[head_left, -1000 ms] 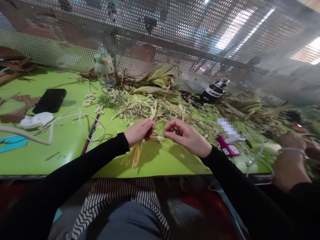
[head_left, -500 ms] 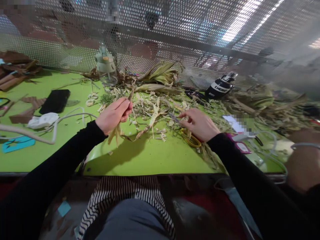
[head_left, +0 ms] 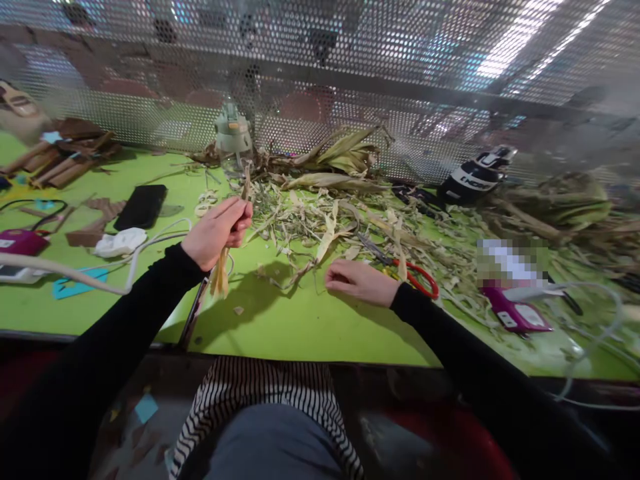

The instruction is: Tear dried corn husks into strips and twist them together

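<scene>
My left hand (head_left: 219, 231) is closed around a bundle of dried husk (head_left: 221, 275); its tip sticks up above the fist and its pale ends hang below. My right hand (head_left: 361, 281) rests low over the green table (head_left: 295, 327), fingers curled together; whether anything small is inside them is hidden. Just beyond its wrist lie scissors with red handles (head_left: 424, 279), their blades toward the scraps. Between my hands a twisted husk strip (head_left: 327, 241) lies on the pile of shredded husk (head_left: 295, 217).
At the back stand a clear bottle (head_left: 234, 137) and a tilted black bottle (head_left: 473, 181). A black phone (head_left: 141, 207), white cable and blue piece (head_left: 80, 283) are left; a purple device (head_left: 517, 313) is right. Larger husks (head_left: 350, 153) lie by the mesh screen (head_left: 300, 100).
The scissors have left my right hand and lie on the table. That hand has moved left and nearer, its fingers curled in. The view has shifted; my left hand still grips the husk.
</scene>
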